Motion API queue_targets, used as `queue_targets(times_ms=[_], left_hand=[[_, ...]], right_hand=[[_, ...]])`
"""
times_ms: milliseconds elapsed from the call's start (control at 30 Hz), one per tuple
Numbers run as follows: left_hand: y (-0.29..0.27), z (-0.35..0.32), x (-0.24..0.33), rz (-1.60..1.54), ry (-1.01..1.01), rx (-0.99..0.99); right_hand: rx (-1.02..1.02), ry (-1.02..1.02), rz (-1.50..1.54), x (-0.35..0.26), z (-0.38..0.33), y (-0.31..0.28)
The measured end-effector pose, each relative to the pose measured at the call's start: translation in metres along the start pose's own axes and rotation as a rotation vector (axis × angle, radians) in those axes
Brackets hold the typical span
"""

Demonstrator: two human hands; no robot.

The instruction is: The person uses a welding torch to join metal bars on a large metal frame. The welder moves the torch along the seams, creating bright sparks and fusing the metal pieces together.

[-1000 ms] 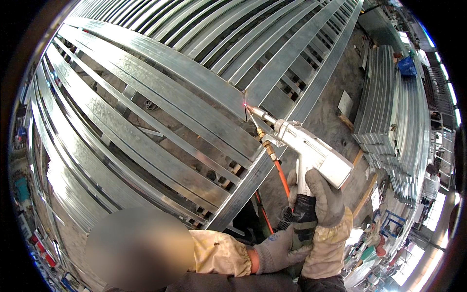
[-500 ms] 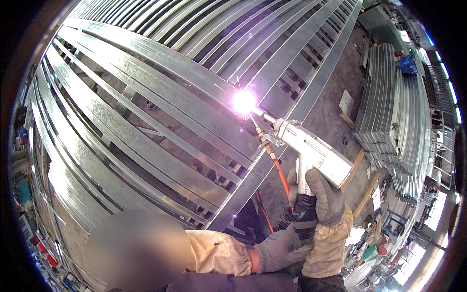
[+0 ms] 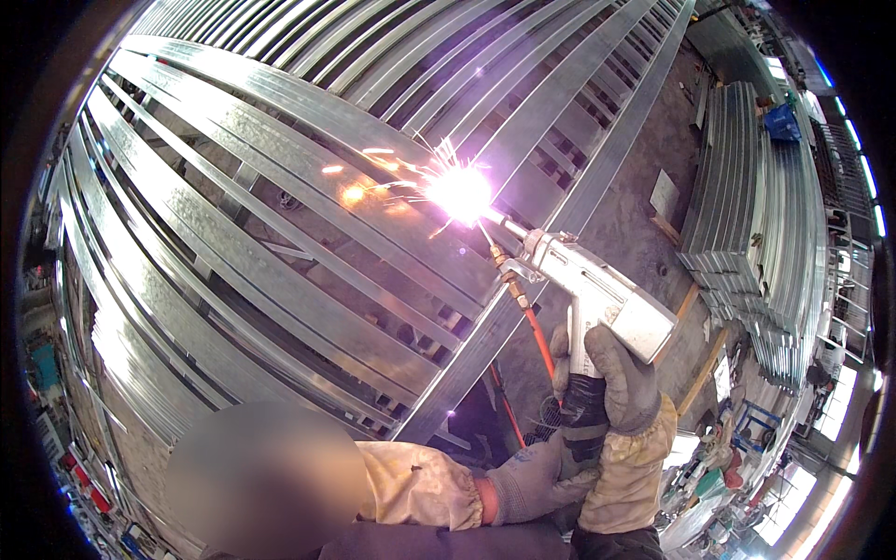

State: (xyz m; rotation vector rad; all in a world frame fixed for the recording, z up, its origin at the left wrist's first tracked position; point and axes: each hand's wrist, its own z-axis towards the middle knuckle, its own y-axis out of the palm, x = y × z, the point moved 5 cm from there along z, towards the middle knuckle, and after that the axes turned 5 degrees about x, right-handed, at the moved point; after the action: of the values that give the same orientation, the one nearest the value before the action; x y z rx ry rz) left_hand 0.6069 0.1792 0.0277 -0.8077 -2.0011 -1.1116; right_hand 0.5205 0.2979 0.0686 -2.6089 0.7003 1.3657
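Observation:
A white handheld welding gun (image 3: 602, 291) slants up to the left, its nozzle at a metal frame of long silvery bars. Dazzling white-violet light (image 3: 459, 194) hides the spot under the tip, and orange sparks fly left from it. My right hand (image 3: 623, 378), in a grey glove, is wrapped round the gun's grip. Lower down, my gloved left hand (image 3: 537, 481) closes round the black-taped lower end (image 3: 584, 420) of the handle. Beside the nozzle, a brass wire-feed fitting (image 3: 509, 273) joins an orange hose (image 3: 539, 341).
Flat edge bars (image 3: 457, 369) of the frame run diagonally in front of me. Stacked metal profiles (image 3: 737, 205) stand on the right, with a blue object (image 3: 782, 123) on top. Wooden strips (image 3: 705, 373) lie on the floor. A blue trolley (image 3: 754, 427) stands at lower right.
The glare at the nozzle has grown and shifted slightly left. Orange sparks now spray leftward over the bars. My hands and the gun hold almost the same place.

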Motion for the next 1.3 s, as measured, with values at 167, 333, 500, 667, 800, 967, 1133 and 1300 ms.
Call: queue_targets(times_ms=[167, 333, 500, 667, 800, 967, 1133, 1300], left_hand=[[0.005, 0.001, -0.011, 0.023, -0.038, -0.035], [0.002, -0.003, -0.003, 0.008, -0.059, -0.049], [0.002, -0.005, 0.001, 0.046, -0.056, 0.017], [0.002, -0.001, -0.002, -0.004, 0.033, 0.046], [0.001, 0.003, 0.001, -0.027, -0.023, -0.039], [0.006, 0.004, -0.009, 0.007, -0.022, -0.007], [0.005, 0.004, -0.005, -0.038, -0.059, -0.026], [0.007, 0.003, -0.007, -0.040, -0.020, -0.003]], right_hand=[[-0.015, 0.006, 0.017, 0.006, 0.001, -0.003], [-0.023, 0.000, 0.068, 0.005, -0.002, -0.001], [0.029, -0.017, 0.010, 0.000, -0.008, -0.003], [0.009, -0.020, 0.008, 0.000, -0.003, -0.004], [-0.022, -0.012, 0.010, 0.000, 0.000, -0.005], [-0.033, 0.032, 0.055, 0.005, 0.002, -0.008], [-0.027, 0.038, 0.069, 0.008, 0.003, -0.010], [-0.054, 0.001, 0.036, 0.004, 0.003, -0.009]])
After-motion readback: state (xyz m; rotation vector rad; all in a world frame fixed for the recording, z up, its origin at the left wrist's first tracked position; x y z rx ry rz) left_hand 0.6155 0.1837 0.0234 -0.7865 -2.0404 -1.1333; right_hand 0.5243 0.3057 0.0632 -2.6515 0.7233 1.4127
